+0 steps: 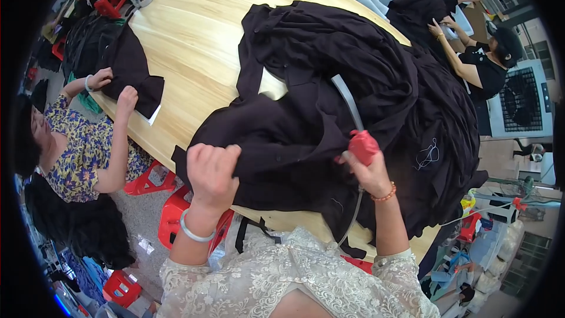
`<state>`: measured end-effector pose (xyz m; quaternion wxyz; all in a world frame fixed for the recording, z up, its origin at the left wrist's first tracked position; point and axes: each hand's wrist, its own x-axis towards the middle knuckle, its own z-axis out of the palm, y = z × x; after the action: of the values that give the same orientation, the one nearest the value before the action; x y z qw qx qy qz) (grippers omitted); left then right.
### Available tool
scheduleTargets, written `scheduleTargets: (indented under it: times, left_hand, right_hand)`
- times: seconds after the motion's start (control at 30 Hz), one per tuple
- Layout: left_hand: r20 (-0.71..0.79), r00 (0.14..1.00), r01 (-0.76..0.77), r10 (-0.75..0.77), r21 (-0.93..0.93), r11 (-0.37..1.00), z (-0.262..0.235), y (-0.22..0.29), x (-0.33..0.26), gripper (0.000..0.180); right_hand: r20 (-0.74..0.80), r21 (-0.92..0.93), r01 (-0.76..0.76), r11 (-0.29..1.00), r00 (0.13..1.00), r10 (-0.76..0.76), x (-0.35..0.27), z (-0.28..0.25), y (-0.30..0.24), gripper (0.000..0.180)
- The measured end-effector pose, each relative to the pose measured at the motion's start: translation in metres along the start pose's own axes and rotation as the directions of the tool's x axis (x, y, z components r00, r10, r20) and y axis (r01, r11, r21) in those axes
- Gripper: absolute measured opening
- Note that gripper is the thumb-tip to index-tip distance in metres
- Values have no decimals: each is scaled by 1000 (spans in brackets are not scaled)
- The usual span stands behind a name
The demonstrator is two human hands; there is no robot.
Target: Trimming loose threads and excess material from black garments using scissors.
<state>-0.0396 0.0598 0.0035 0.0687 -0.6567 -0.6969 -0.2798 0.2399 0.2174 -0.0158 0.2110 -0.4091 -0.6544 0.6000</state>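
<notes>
My left hand [213,175] is closed in a fist on the near left edge of a black garment [265,126] laid on the wooden table. In my right hand [371,178] is a red air gun [363,146], held just over the garment. A curved grey tube [348,101] sticks out of its far end, and a thin pale hose [355,215] runs from its lower end down toward the table's near edge. A small button shows on the cloth between my hands.
A big heap of dark garments [435,112] with loose white threads covers the right of the wooden table [197,41]. At left, a person [88,141] handles a dark cloth piece [132,68]. Another person [488,62] works at far right. Red stools [175,218] stand by the table.
</notes>
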Motion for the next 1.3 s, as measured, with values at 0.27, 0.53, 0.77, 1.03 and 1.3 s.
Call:
scheduleTargets:
  times: [0.27, 0.53, 0.77, 1.03, 1.3]
  left_hand:
    - [580, 797, 432, -170, -350, 831, 73, 5, -98, 44]
    - [262, 965, 63, -14, -177, 982, 99, 41, -100, 26]
    - [234, 941, 299, -244, -239, 924, 92, 43, -102, 71]
    - [136, 985, 130, -106, -183, 974, 94, 50, -96, 44]
    - [326, 893, 395, -311, -234, 888, 120, 44, -106, 35]
  right_hand:
    - [-1, -487, -197, 851, 974, 225, -21, 37, 32, 35]
    - [-16, -579, -184, 794, 977, 214, -57, 12, 20, 34]
    - [59, -631, -154, 760, 968, 246, -87, 11, 21, 35]
    - [102, -662, -124, 739, 962, 253, -96, 11, 29, 34]
    - [111, -684, -111, 721, 961, 252, -103, 11, 28, 34]
